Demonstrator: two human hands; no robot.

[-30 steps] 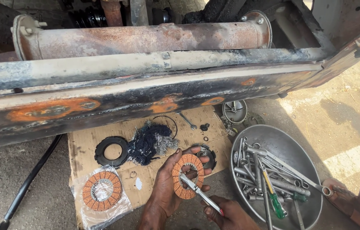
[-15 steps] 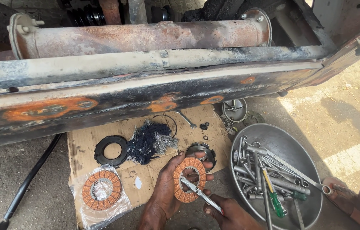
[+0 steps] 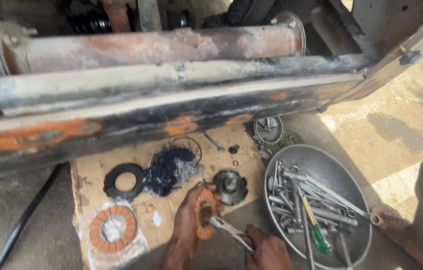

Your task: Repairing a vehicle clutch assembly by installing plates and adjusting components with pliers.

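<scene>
Left hand (image 3: 187, 220) fingers clamped orange disc (image 3: 204, 214), held on edge above cardboard (image 3: 91, 175). Right hand (image 3: 266, 250) fingers closed round pliers (image 3: 227, 230), long axis running up-left, tip touching disc's centre. Left hand nearer disc. Gear hub (image 3: 230, 186) just beside; tool bowl (image 3: 321, 160) to right.

A flattened cardboard sheet (image 3: 121, 172) lies on the concrete floor (image 3: 396, 125). On the cardboard rest a black ring (image 3: 124, 181), dark rag (image 3: 169, 167), bagged orange friction disc (image 3: 113, 229) and geared hub (image 3: 230, 187). A metal bowl (image 3: 331, 172) of wrenches sits beside it.
</scene>
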